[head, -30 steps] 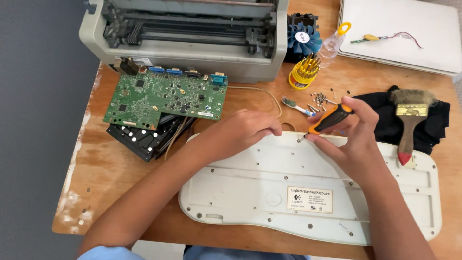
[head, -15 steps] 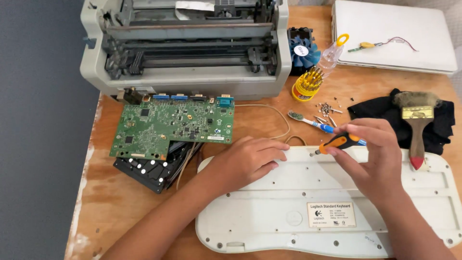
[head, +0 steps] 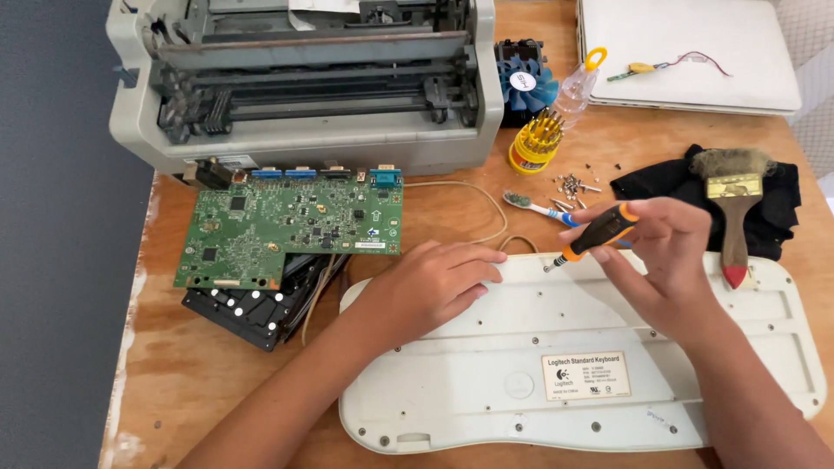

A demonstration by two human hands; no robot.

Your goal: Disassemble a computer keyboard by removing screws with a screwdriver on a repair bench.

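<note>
Left hand [head: 430,291] spread flat, steadying upturned white keyboard [head: 556,382] on desk [head: 208,382]; right hand [head: 665,256] pinching orange-black screwdriver [head: 595,234], tip angled at far edge.

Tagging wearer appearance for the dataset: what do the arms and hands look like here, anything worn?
Both hands are bare: left hand, right hand. No gloves, rings, watch or wristbands visible. Forearms are uncovered as far as the frame shows; no sleeves in this view. No markings or cables on them.

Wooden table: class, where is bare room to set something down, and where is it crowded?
Bare wood shows on the table left of the upturned keyboard, below the circuit board. Crowded: between the yellow bit holder and black cloth, loose screws and a toothbrush lie.
</note>
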